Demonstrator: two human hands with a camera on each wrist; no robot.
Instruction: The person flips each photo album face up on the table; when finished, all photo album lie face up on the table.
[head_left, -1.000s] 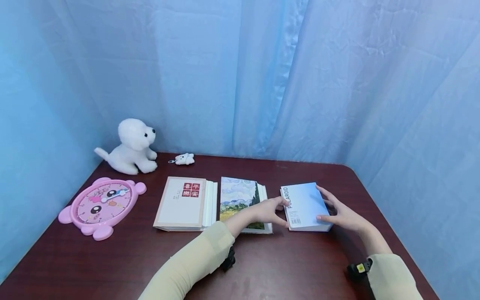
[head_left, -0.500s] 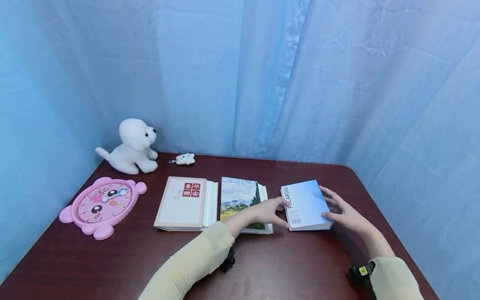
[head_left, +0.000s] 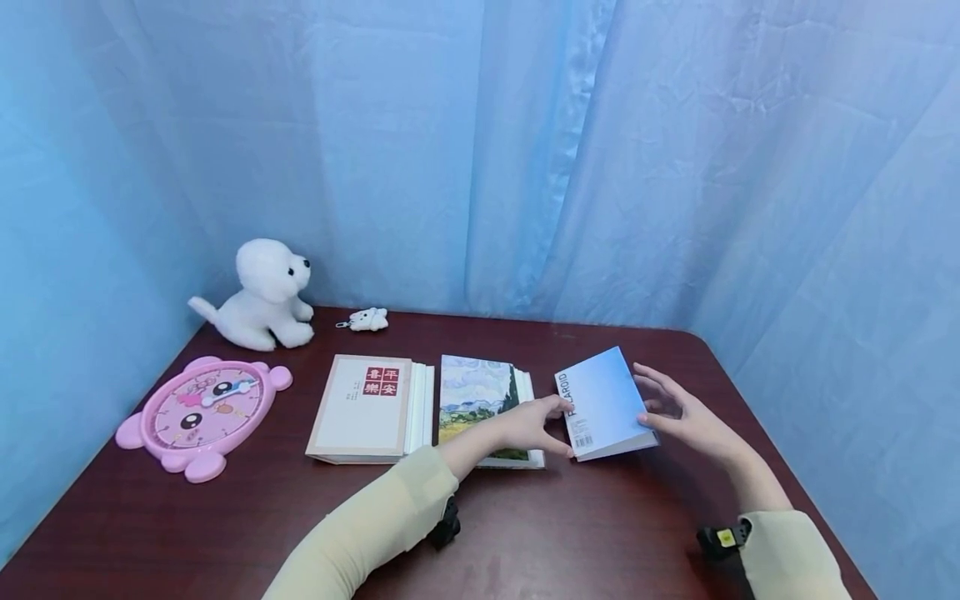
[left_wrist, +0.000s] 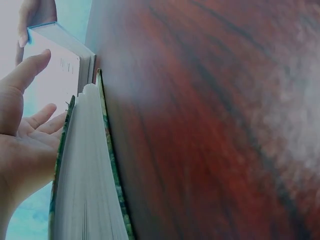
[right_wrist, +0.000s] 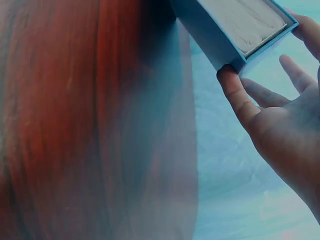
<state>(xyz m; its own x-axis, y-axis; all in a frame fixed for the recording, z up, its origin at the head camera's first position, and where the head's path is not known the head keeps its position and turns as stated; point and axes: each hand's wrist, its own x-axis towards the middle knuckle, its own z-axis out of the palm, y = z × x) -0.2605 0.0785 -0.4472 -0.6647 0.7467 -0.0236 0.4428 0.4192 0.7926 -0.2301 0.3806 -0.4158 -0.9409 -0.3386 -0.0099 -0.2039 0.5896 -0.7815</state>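
A small blue-and-white photo album (head_left: pixel 607 400) marked POLAROID lies between my hands, its right side raised and tilted above the table. My right hand (head_left: pixel 693 429) holds this right side; in the right wrist view, its fingers (right_wrist: pixel 232 82) pinch across the album's thickness (right_wrist: pixel 245 25). My left hand (head_left: pixel 528 423) touches the album's left edge with spread, fairly straight thumb and fingers. In the left wrist view that hand (left_wrist: pixel 20 140) shows beside the album (left_wrist: pixel 55 70). Under my left wrist sits a landscape-painting album (head_left: pixel 476 396), partly covered by the hand.
Further left lies a cream album (head_left: pixel 360 417) with a red square of characters. A pink toy clock (head_left: pixel 206 408) lies at the table's left, a white plush dog (head_left: pixel 266 292) behind it. A small white keychain plush (head_left: pixel 369 319) rests near the back edge. Blue curtains (head_left: pixel 390 150) hang around the table (head_left: pixel 525 533).
The POLAROID album's right side has risen and swung slightly to the left, the right hand's grip having shifted along with it. My left hand stays almost where it was.
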